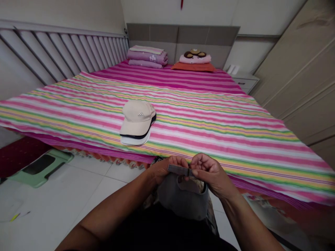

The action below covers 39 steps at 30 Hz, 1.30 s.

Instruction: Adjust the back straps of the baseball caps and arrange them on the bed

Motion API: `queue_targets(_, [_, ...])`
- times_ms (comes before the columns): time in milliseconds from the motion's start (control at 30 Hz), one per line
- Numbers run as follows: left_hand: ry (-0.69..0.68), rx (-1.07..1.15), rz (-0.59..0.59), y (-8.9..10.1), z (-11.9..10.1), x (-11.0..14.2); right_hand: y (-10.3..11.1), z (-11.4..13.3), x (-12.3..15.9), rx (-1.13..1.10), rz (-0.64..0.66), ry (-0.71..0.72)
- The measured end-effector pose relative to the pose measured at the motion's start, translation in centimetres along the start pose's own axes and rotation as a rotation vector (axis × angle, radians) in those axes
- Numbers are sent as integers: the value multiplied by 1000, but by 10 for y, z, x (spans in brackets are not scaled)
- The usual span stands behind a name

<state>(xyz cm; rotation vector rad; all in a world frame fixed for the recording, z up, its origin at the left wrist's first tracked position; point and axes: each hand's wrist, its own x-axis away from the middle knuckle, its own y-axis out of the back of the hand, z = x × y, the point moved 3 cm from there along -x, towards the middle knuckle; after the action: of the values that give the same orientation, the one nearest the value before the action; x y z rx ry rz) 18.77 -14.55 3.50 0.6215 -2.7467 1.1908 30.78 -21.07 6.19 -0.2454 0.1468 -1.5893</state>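
Observation:
A grey cap [180, 197] hangs between my two hands, close to my body, with its back opening and adjusting strap [178, 169] facing up. My left hand [169, 167] is closed on the left part of the strap, fingers curled behind it. With thumb and fingertips, my right hand [208, 170] pinches the strap's right part near its dark fastener. On the bed ahead lies a stack of caps: a beige cap [137, 116] with a small logo on top, a black brim and a white brim [136, 140] showing beneath it.
The bed [199, 122] has a striped sheet. Folded purple bedding [146, 57] and a pink pillow [192, 59] on an orange one lie by the headboard [167, 33]. A green stool [42, 170] stands on the left floor; a wardrobe [300, 59] and a nightstand [244, 82] are at right.

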Motion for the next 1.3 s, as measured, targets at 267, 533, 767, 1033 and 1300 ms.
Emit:
queue_targets(267, [26,-36,-27,-2,-2,0,0,7,1,336,-16,81])
queue_targets(533, [59,-45,-19,1,4,-2,-21,35,9,758,50,425])
queue_targets(767, [25,-20,67,-9,-3,4,-13,16,1,71,80,72])
queue_targets(1033, [5,-41,57,-14,-5,3,-9,8,-2,-106,104,-31])
queue_targets(1300, [0,61,42,-12,-1,3,-4,8,3,-134,32,-18])
